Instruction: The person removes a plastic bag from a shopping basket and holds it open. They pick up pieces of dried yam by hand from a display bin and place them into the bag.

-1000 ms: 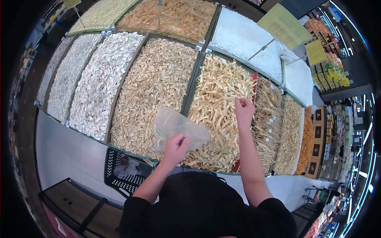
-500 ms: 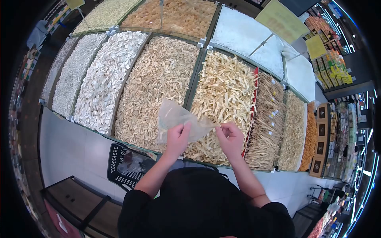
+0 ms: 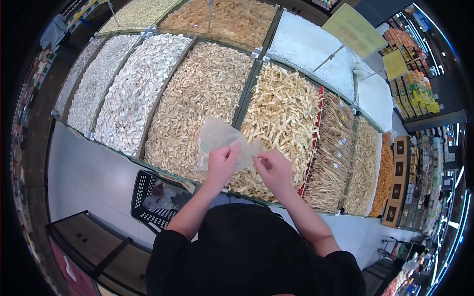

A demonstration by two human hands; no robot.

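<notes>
A clear plastic bag (image 3: 217, 134) is stretched between my two hands, above the bins of dried goods. My left hand (image 3: 223, 163) pinches it at its middle, with the thumb pointing up. At the bag's narrower right end, my right hand (image 3: 273, 166) grips the edge between thumb and fingertips. Beneath the bag lie pale dried strips (image 3: 281, 108) on the right and small beige dried slices (image 3: 202, 79) on the left.
Below left stands a black basket (image 3: 143, 197) holding a clear bag. White slices (image 3: 136, 84) fill a bin further left. Thin brown roots (image 3: 332, 153) lie to the right. Yellow signs (image 3: 354, 30) rise over white goods (image 3: 308, 44) behind.
My right hand has moved left, closer to my left hand, and the bag between them is less stretched. The view has shifted slightly.
</notes>
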